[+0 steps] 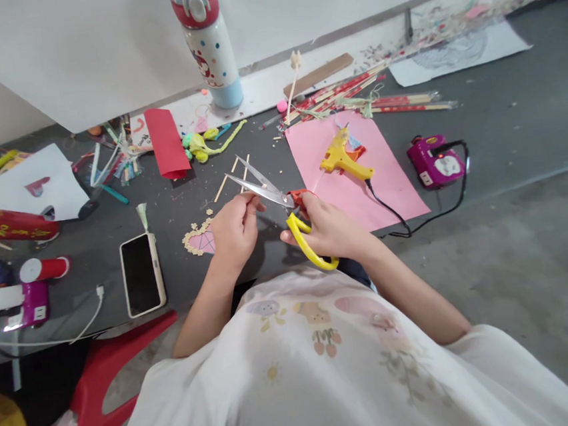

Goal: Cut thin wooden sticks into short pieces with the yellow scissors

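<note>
Broadly, faces a dark grey bench (509,107). Has a pink sheet (390,162) spread at the right, and a tall bottle (211,52) upright at the far side. Holds scissors (282,198) above the near middle of the bench, with blades apart and the right hand (328,225) clamped on the red and yellow handles. Puts the left hand (235,230) just beside the blades, with fingertips pressed together; cannot make out anything between them. Shows at the left a phone (142,273); on the pink sheet, a yellow glue gun (342,158); partly hidden behind the left hand, a pink heart (200,239) edged with beige bits; near the blade tips, thin sticks (225,180).
</note>
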Tool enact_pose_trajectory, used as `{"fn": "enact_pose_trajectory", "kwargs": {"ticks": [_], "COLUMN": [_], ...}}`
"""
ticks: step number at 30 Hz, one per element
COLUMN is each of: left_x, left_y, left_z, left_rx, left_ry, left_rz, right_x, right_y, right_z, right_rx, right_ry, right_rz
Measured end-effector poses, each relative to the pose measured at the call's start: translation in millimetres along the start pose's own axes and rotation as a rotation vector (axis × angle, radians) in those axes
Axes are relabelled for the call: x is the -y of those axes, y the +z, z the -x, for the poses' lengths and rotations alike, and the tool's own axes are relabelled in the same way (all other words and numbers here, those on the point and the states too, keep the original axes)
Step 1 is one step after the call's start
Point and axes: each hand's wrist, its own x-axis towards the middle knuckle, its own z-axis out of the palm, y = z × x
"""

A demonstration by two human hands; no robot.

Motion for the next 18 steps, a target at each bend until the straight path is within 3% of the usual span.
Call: {"fn": "enact_pose_trajectory", "kwargs": {"ticks": [11, 13, 16, 18], "left_x": [6.0, 4.7, -7.9, -23.4], "left_y": [1.9, 2.7, 1.4, 0.4], "left_z": [-3.0, -3.9, -4.2, -4.1], "left_rx": [0.053, 0.001, -0.188, -0.209], "left_ry": [0.019, 0.075, 0.192, 0.336], "left_rz": [-0.046, -0.083, -0.126, -0.096], "right_x": [-5.1, -4.7, -8.3, -11.4], "right_y": [5.4, 6.0, 9.8, 17.2], "right_z": [-4.8, -7.8, -12.9, -14.4], "right_rx": [-0.009, -0.01, 0.019, 0.002], "right_ry": [0.083, 0.11, 0.187, 0.192], "right_rz": [0.026, 0.021, -0.032, -0.084]}}
